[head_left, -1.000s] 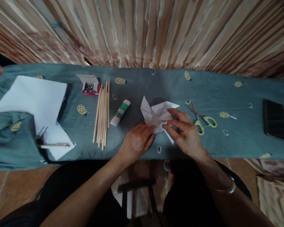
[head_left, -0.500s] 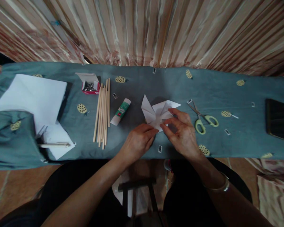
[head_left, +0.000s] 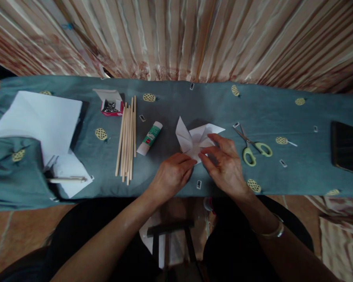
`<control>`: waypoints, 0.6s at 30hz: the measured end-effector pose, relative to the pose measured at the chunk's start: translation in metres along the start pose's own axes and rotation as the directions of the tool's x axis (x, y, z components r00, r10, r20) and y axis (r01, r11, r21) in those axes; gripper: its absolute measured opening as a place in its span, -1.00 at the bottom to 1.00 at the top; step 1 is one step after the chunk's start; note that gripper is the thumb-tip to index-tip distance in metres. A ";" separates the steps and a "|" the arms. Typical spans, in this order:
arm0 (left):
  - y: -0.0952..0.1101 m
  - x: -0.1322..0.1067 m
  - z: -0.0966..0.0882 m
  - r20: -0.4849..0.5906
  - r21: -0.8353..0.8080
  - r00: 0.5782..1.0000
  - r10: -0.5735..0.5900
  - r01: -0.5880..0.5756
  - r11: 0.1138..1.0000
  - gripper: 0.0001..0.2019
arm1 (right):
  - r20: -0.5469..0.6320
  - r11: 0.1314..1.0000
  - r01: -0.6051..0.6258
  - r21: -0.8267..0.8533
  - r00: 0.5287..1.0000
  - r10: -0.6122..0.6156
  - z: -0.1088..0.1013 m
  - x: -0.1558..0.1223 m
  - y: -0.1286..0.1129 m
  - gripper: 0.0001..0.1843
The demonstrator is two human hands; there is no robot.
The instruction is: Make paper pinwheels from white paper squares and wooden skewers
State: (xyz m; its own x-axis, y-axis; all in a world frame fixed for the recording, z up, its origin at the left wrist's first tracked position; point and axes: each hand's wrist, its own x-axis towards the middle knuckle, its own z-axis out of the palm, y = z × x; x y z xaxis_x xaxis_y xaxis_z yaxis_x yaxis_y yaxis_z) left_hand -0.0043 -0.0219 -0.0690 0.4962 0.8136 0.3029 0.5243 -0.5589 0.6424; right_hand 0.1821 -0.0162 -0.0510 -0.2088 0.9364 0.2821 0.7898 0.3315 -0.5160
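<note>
A white paper pinwheel (head_left: pixel 196 138) with pointed, folded blades lies in front of me on the table. My left hand (head_left: pixel 174 172) is closed at its lower left edge, thumb and forefinger pinching the paper. From the right, my right hand (head_left: pixel 225 162) has its fingertips on the folded paper, thumb and fingers curved around a flap. A green and white glue stick (head_left: pixel 151 137) lies left of the paper. Scissors (head_left: pixel 248 147) with green handles rest open to the right of my right hand.
Several wooden sticks (head_left: pixel 126 141) lie beside a red box of metal pins (head_left: pixel 111 106). Farther left are white paper sheets (head_left: pixel 47 117) and a pen (head_left: pixel 66 180). A dark phone (head_left: pixel 345 147) is at the far right on the teal tablecloth (head_left: pixel 176 102). A striped curtain (head_left: pixel 176 39) hangs behind.
My right hand has shifted very slightly left over the paper. My left hand keeps its pinch, and the things on the table stay in place.
</note>
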 end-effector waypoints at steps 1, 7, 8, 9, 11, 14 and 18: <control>0.000 0.000 0.000 -0.001 0.000 1.000 -0.003 0.003 1.000 -0.81 | 0.005 1.000 -0.002 0.004 1.000 0.002 0.000 0.000 0.000 -0.86; -0.001 -0.001 0.001 -0.003 -0.004 1.000 0.006 -0.006 1.000 -0.82 | 0.025 1.000 0.021 -0.014 0.999 -0.021 0.000 0.000 0.000 -0.83; -0.001 -0.001 0.002 -0.003 -0.004 1.000 0.008 -0.008 1.000 -0.82 | 0.022 1.000 0.024 -0.018 0.999 -0.024 0.000 0.000 0.000 -0.83; -0.001 -0.001 0.002 -0.003 -0.004 1.000 0.009 -0.009 1.000 -0.82 | 0.017 0.999 0.031 -0.022 0.999 -0.030 0.000 0.000 0.000 -0.83; -0.001 -0.001 0.002 0.001 0.000 1.000 0.005 -0.005 1.000 -0.82 | 0.005 0.998 0.052 -0.033 0.999 -0.052 0.001 0.000 0.001 -0.84; -0.002 -0.001 0.002 0.002 0.008 1.000 -0.004 0.004 1.000 -0.82 | -0.023 0.995 0.084 -0.051 0.996 -0.085 0.003 0.000 0.002 -0.85; -0.002 -0.001 0.002 -0.007 0.008 1.000 0.000 0.000 1.000 -0.82 | -0.036 0.992 0.108 -0.063 0.993 -0.110 0.004 0.000 0.003 -0.82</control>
State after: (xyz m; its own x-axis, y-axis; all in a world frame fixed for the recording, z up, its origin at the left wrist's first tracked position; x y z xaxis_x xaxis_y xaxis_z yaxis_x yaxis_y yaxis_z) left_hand -0.0044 -0.0221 -0.0723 0.4912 0.8149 0.3077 0.5300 -0.5599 0.6369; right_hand 0.1821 -0.0143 -0.0559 -0.2737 0.8893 0.3664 0.7972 0.4229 -0.4308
